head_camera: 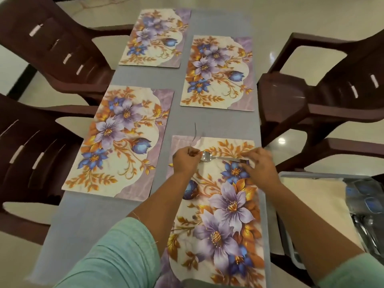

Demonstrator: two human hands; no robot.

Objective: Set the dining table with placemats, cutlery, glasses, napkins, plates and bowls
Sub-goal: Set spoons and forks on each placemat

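Two dark chairs [52, 59] stand along the left edge of the frame, beside a grey tabletop [87, 221]. Four floral placemats are down: one at the upper middle [154, 38], one at the middle left [119, 140], one right of the upper one [217, 72], and the near mat [216, 204] running from the centre to the bottom edge.

The left hand [185, 161] is over the far left corner of the near mat, fingers curled round a thin piece of cutlery [195, 132] whose curved end sticks up past the mat toward the top of the frame; it looks like a fork, though blur hides the tip. Just right of that hand lies the spoon [220, 157]: shiny steel, bowl to the left almost touching the left hand's knuckles, handle running rightward across the mat's far end. Its long axis therefore lies left to right. The right hand [259, 165] pinches the handle's end, so it is the hand that steers the spoon, probably into line along the mat's edge.

At the right stand two more chairs [311, 96], and in the lower right sits a tray [291, 183] with a cream cloth [311, 200] and more cutlery, blurred.
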